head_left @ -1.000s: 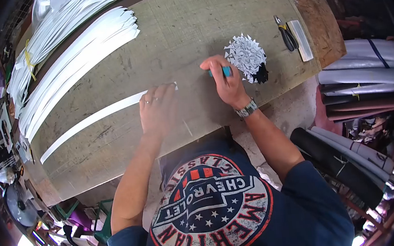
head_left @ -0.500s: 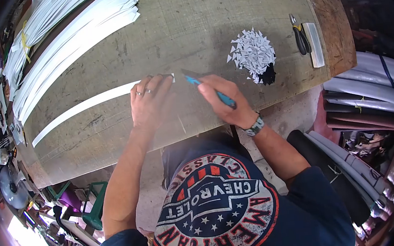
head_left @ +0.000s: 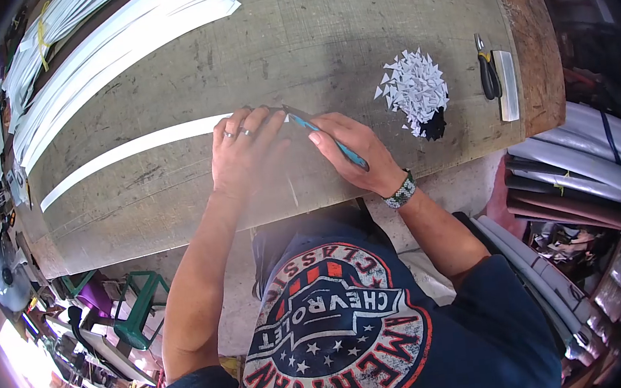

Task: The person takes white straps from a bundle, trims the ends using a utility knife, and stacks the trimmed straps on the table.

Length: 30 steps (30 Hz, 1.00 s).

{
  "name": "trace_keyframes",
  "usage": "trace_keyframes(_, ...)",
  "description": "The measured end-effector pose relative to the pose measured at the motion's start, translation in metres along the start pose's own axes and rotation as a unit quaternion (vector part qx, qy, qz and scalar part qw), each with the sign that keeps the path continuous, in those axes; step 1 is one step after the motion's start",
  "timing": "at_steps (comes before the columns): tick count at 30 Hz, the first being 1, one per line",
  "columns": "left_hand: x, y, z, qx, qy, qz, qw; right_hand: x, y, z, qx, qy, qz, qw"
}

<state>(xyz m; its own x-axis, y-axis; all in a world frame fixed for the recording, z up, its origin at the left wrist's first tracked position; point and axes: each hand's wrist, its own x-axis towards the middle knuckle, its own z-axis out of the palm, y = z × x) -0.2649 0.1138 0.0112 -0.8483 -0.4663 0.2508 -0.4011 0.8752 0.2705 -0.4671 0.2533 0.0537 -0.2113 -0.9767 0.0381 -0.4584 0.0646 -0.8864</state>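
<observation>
A long, narrow white strip [head_left: 125, 149] lies curved across the worn table. My left hand [head_left: 245, 144] presses on its right end with the fingers spread, covering part of it. In my right hand [head_left: 357, 151] is a blue utility knife [head_left: 344, 152], its blade tip at the strip's right end, close beside my left fingertips. To the right of my right hand sits a heap of small white triangular pieces [head_left: 413, 87], with some black pieces [head_left: 434, 125] at its lower edge.
A thick stack of white strips [head_left: 122, 63] lies at the upper left, with a yellow-tied bundle [head_left: 42, 40] behind it. Pliers [head_left: 488, 75] and a pale rectangular block [head_left: 507, 86] rest at the right of the table [head_left: 312, 39]. Rolls of material [head_left: 573, 156] stand beyond its edge.
My right hand has come in towards my left hand, turning the knife so its blade reaches the strip's end. My left hand stays on the strip. The whole view has shifted slightly.
</observation>
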Motion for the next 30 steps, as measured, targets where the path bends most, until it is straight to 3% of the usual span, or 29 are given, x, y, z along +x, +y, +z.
trace_keyframes(30,0.007,0.007,-0.008,0.003,-0.062,-0.023,0.998,0.014,-0.004,-0.004,-0.075,-0.062,-0.026,0.995)
